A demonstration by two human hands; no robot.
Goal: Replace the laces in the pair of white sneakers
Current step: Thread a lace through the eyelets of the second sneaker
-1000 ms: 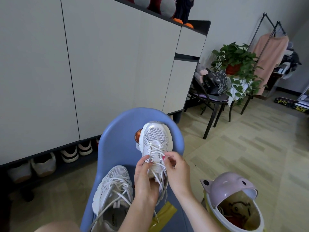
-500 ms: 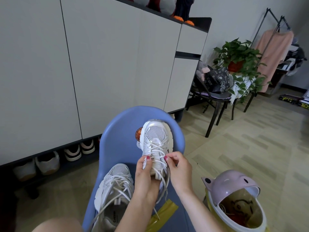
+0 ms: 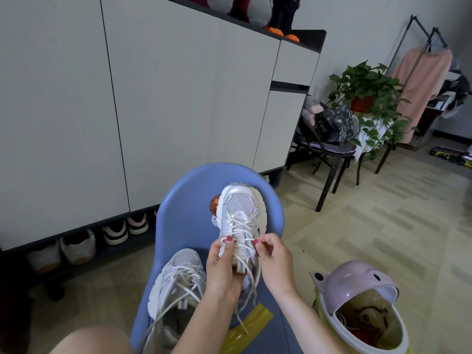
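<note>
Lower centre of the frame: second sneaker lying on the blue chair seat with loose laces, parked clear of the work beside a yellow packet, just left of the pink-lidded bin at lower right. Just above: left hand wrapped around the raised sneaker to steady it toe-up, thumb closed on the lace at one eyelet, right hand pinched shut on the same lace across the tongue for tension. Compared with half a second back, fingertips slightly further apart, shoe otherwise unmoved; cabinet behind.
</note>
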